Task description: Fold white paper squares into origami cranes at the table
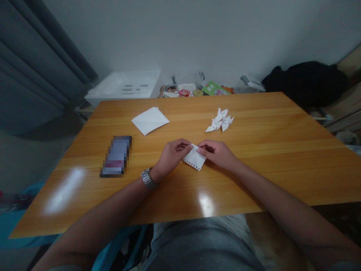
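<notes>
A small folded sheet of white paper (195, 158) is held between my two hands over the middle of the table. Punched holes run along its near edge. My left hand (175, 155), with a metal watch on its wrist, pinches the sheet's upper left side, thumb on top. On the upper right side, my right hand (216, 152) grips it the same way. Beyond my right hand lie several folded white paper cranes (220, 121) in a cluster. Farther off to the left rests a stack of white paper (150, 120).
A phone (117, 156), its screen blurred, lies on the wooden table (267, 150) to my left. Behind the table's far edge stand a white plastic tray (124, 84) and a green packet (214, 88) among other items. A dark cloth heap (307, 82) sits at the back right.
</notes>
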`<action>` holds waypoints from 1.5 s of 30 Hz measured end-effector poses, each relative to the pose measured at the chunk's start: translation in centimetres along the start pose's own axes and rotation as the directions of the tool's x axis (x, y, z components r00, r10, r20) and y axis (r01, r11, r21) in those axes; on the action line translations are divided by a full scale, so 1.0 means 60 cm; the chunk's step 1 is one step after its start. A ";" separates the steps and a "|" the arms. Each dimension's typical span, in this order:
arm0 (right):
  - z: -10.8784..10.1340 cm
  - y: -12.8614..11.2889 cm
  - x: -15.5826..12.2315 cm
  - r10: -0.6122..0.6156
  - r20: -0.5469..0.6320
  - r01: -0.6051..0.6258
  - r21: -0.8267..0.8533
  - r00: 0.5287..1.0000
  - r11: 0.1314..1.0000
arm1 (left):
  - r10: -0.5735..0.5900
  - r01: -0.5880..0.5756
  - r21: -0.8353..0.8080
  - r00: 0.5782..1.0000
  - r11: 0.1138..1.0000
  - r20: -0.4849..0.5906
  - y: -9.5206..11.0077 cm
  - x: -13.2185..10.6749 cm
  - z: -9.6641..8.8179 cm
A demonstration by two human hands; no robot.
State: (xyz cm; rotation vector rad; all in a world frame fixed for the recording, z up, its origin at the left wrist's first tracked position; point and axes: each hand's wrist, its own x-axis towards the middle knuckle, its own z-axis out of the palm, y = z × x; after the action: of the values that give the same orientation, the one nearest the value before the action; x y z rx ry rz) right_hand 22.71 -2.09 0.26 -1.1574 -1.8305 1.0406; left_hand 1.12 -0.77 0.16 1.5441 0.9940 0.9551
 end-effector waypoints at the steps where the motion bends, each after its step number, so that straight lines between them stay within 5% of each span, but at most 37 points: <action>1: 0.000 0.000 0.000 0.003 -0.002 -0.003 -0.002 1.000 1.000 | -0.001 0.001 0.008 1.000 1.000 0.009 0.001 -0.001 0.000; 14: -0.002 0.001 0.000 0.027 0.002 -0.027 0.062 1.000 0.998 | 0.053 -0.055 0.076 0.998 0.996 0.031 0.003 -0.001 -0.002; 35: -0.005 -0.013 -0.003 -0.020 -0.005 0.020 -0.077 1.000 0.997 | 0.106 -0.112 0.095 0.992 0.989 0.067 0.007 -0.003 0.002; 45: 0.000 -0.015 -0.005 0.059 0.032 -0.060 0.011 0.998 0.998 | 0.107 -0.116 0.182 0.993 0.976 0.058 0.016 -0.005 0.001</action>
State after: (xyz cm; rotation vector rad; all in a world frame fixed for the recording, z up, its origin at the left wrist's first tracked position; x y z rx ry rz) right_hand 22.52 -2.58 1.02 -1.2007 -1.8215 1.1082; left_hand 1.18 -1.21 1.07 1.7863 0.9933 0.9193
